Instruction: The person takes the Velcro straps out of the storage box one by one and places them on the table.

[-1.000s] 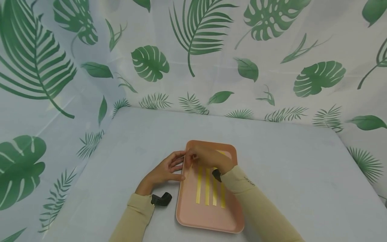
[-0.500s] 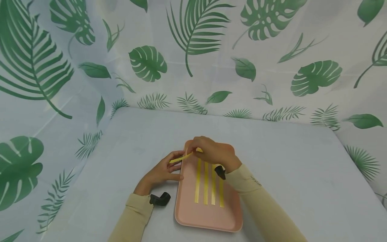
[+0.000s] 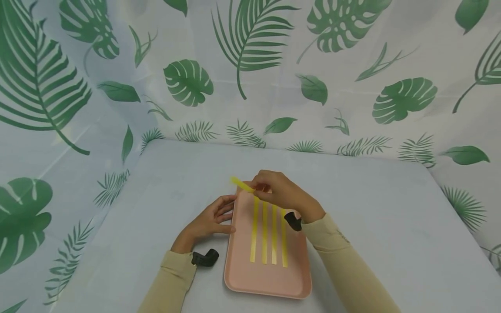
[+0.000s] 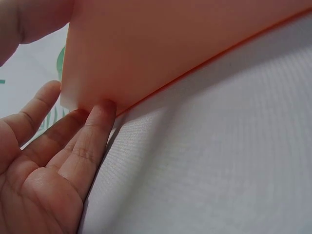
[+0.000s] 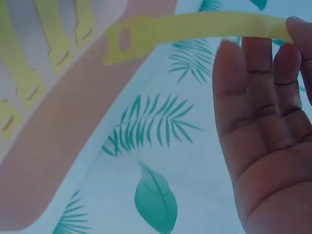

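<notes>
My right hand (image 3: 282, 191) pinches a yellow hook-and-loop cable tie (image 3: 242, 184) above the far left corner of the pink tray (image 3: 266, 281). In the right wrist view the slotted head of this cable tie (image 5: 209, 25) points away from the fingertips, over the tray rim. More yellow cable ties (image 3: 253, 234) lie side by side, lengthwise, in the tray, their slotted ends at its far side. My left hand (image 3: 207, 222) is at the tray's left edge, fingers spread; in the left wrist view the fingertips (image 4: 103, 108) touch the tray's outer wall (image 4: 146, 44).
The tray rests on a table covered in pale cloth (image 3: 360, 208). Behind and to the left hangs a white curtain with green leaf prints (image 3: 188, 82). Black wrist cameras (image 3: 206, 258) sit on both wrists.
My right hand has lifted up and away from the tray's left side with the cable tie, whose free end has swung from near the left fingers to point up and left. The left hand stays put.
</notes>
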`<state>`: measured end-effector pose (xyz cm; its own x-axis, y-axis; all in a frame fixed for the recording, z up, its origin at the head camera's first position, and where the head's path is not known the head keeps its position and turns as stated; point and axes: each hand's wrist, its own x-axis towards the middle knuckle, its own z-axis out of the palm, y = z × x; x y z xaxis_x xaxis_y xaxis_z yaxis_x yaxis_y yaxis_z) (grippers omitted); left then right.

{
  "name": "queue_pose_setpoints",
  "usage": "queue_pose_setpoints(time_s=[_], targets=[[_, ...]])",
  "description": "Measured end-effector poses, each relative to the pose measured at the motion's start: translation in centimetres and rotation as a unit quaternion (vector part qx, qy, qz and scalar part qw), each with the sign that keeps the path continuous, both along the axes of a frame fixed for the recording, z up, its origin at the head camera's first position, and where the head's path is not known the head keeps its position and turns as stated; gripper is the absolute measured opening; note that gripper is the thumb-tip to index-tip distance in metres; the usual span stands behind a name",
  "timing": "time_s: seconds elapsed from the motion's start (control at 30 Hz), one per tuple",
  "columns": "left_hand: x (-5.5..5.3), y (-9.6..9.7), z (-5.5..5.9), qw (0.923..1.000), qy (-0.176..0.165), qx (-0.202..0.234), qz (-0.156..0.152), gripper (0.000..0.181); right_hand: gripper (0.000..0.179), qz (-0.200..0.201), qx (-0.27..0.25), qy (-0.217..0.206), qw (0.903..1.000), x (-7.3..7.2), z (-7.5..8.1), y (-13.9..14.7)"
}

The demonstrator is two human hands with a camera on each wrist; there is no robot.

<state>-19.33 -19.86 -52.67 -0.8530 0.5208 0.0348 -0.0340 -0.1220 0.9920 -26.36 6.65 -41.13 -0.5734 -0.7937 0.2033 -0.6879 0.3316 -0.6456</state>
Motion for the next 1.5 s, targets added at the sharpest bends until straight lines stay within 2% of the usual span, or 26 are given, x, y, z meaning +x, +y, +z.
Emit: queue_pose_setpoints(time_s=[0.33,0.6,0.77,0.97,1.33,1.5], targets=[[0.1,0.2,0.0,0.9999,0.003,0.011,-0.002,0.1,0.006,-0.043,-0.047,-0.085,0.9943,0.7,0.2,2.3],[0.2,0.2,0.0,0.9999,0.002,0.013,-0.007,0.099,0.009,-0.087,-0.089,-0.141,0.9821,1.6,0.2,4.2],[0.3,0.2,0.0,0.9999,0.0,0.014,-0.01,0.099,0.016,-0.09,-0.126,-0.18,0.9714,2.1,0.2,5.4],[0.3,0.3,0.0,0.9999,-0.001,0.015,-0.007,0.099,0.024,-0.096,-0.157,-0.192,0.964,2.9,-0.2,6.8],[0.4,0.3,-0.1,0.9999,-0.013,0.004,-0.006,0.1,0.035,-0.145,-0.183,-0.21,0.9494,4.1,-0.8,10.0],[0.4,0.3,-0.1,0.9999,-0.012,-0.004,-0.008,0.1,0.04,-0.153,-0.2,-0.223,0.9419,4.6,-1.2,11.3]])
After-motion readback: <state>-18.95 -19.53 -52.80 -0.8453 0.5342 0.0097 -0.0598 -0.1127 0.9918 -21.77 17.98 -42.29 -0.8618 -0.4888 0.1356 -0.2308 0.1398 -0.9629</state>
